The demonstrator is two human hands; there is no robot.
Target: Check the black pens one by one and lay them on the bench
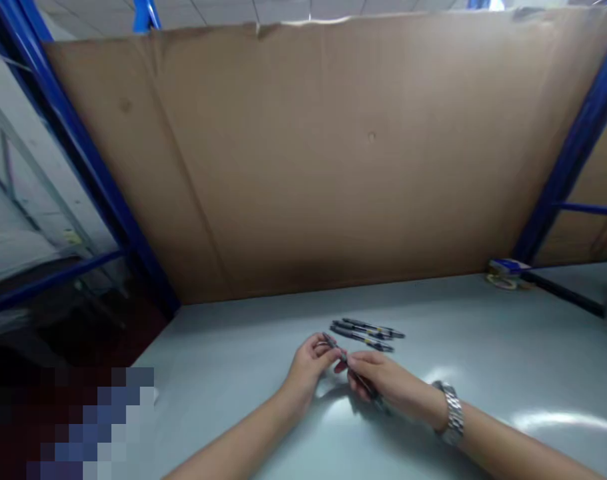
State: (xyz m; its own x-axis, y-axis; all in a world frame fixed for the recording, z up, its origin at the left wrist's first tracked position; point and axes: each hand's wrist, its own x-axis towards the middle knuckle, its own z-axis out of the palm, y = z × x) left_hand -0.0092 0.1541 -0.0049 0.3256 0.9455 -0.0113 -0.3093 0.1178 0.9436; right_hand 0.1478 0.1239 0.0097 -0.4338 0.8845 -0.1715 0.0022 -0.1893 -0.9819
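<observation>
Between my two hands is a dark pen (344, 359), held at a slant above the table. My left hand (313, 360) pinches its upper left end with thumb and fingers. Farther down the barrel, my right hand (376, 377) grips the same pen, and its lower end sticks out below the fingers, blurred. A metal-band watch circles my right wrist. Just beyond my hands, several black pens (366, 332) with small yellow marks lie side by side on the grey tabletop (233, 353).
A tall cardboard panel (333, 167) closes off the table's back edge. Blue metal posts (91, 160) stand at both sides. In the back right corner sit a small blue-and-yellow box (507, 267) and a roll of tape (502, 283).
</observation>
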